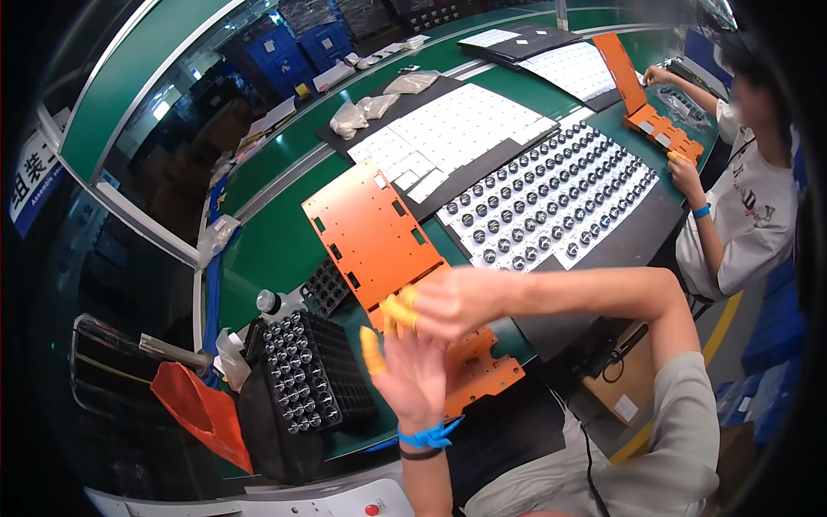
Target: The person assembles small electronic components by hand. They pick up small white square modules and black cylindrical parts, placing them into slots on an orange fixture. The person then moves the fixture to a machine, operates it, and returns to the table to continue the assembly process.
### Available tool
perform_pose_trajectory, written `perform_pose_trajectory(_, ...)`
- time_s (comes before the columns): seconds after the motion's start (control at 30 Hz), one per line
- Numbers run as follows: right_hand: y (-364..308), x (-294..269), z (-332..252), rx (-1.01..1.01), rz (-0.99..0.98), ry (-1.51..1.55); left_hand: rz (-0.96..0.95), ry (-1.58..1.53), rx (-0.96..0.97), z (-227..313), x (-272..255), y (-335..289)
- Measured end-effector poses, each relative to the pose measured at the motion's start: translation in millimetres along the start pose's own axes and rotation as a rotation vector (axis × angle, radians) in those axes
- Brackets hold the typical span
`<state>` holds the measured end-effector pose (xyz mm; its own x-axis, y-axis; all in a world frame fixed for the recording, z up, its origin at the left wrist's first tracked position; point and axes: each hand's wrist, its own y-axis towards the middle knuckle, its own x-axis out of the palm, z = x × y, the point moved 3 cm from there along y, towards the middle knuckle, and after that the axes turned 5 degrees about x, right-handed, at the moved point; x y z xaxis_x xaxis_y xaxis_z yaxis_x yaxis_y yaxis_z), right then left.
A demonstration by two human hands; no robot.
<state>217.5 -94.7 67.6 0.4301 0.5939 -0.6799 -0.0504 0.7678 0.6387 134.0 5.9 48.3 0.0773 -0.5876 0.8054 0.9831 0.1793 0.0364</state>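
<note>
My left hand [412, 370] is palm up near the table's front edge, fingers stretched out, with yellow finger cots [372, 351] on them and a blue band at the wrist. My right hand [461, 302] reaches across to its fingertips, its fingers curled in against the cots. What it pinches there is blurred and partly covered. Under both hands lies an orange metal panel [370, 228] with slots and small holes. Its nearer orange section [482, 370], with a notched edge, is partly hidden by the hands.
At left stands a black tray of round shiny parts [301, 370], near a small bottle [269, 302] and a red bag [202, 409]. White sheets holding rows of black round parts [551, 198] lie to the right. A co-worker [741, 172] handles another orange panel [620, 73].
</note>
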Motion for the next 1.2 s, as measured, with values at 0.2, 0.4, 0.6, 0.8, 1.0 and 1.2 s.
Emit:
perform_pose_trajectory(0.2, -8, -9, -8, 0.000, -0.087, 0.106, -0.121, -0.453, -0.228, -17, -41, 47)
perform_pose_trajectory(0.4, -13, -10, 4, 0.168, 0.011, 0.153, 0.023, -0.236, -0.184, -29, -47, 59)
perform_pose_trajectory(0.6, 4, 2, 26, 0.230, 0.248, 0.108, 0.104, -0.153, -0.229, -51, -49, 66)
perform_pose_trajectory(0.8, -32, 88, 152, 0.952, 0.122, 0.204, 0.159, -0.147, -0.449, -71, -49, 65)
perform_pose_trajectory(1.0, -52, 201, 173, 0.946, -0.396, 0.065, 0.198, -0.021, -0.485, -82, -46, 59)
perform_pose_trajectory(1.2, -64, 266, 172, 0.916, -0.634, -0.154, 0.168, 0.016, -0.512, -86, -37, 53)
